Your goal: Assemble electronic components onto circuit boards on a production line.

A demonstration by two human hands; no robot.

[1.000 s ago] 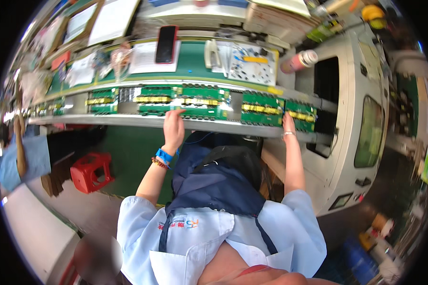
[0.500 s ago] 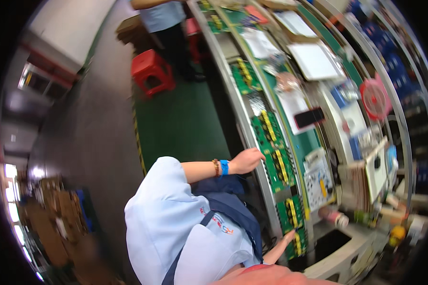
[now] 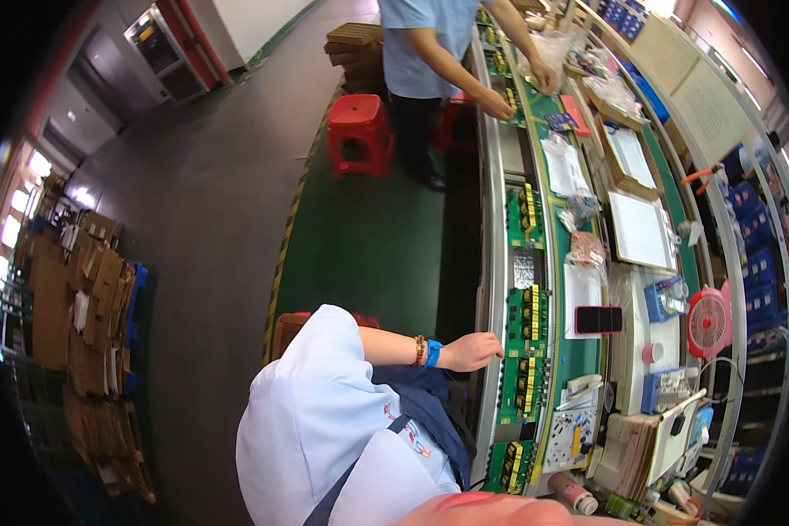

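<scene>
Loosely, the left hand [image 3: 472, 352] is curled at the metal conveyor rail [image 3: 494, 245], beside a green circuit board [image 3: 523, 387] seated along it; whether anything is pinched cannot be told.

Electronics factory: circuit boards [image 3: 526, 321] along metal-railed line [image 3: 494, 193], blue bins [image 3: 759, 265] nearby.

The shirt [image 3: 298, 430] is light blue, with a loose short sleeve [image 3: 329, 337] ending at one o'clock and a wide collar [image 3: 373, 473] at four. Red and orange lettering [image 3: 419, 445] sits at three, beside the navy apron [image 3: 443, 421]. At nine from the left hand [image 3: 472, 352] come a bright blue band [image 3: 434, 353] and a brown beaded bracelet [image 3: 420, 351].
</scene>
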